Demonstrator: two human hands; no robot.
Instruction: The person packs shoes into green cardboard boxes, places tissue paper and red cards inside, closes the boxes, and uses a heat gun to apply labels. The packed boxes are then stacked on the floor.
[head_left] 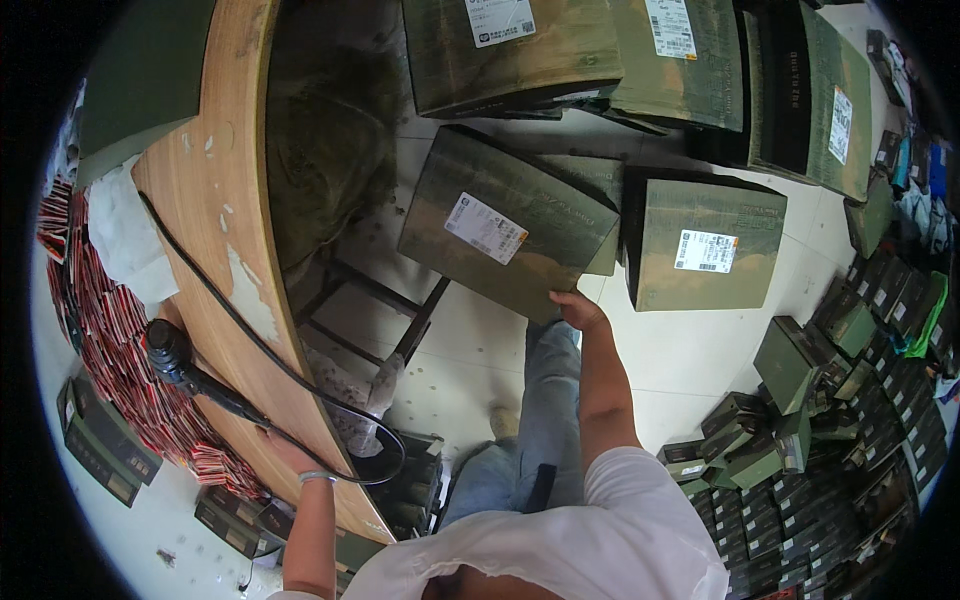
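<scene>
My right hand [578, 310] grips the near corner of a dark green cardboard box [440, 215] with a white shipping label [486, 228] on its upward face. The box is tilted and partly covers another green box [590, 172] behind it. At the left, over the wooden table [235, 130], my left hand [288, 452] is closed at the handle end of a black handheld barcode scanner [215, 390]; its fingers are partly hidden. The scanner's head points away from me, and its black cable [290, 375] loops across the table edge.
Large labelled green boxes [515, 60] stand beyond, with another box [705, 245] on the tiled floor to the right. Stacks of small boxes [780, 520] fill the lower right. A dark metal stool frame [385, 300] is beside the table; bundled red-and-white packets [120, 330] lie left.
</scene>
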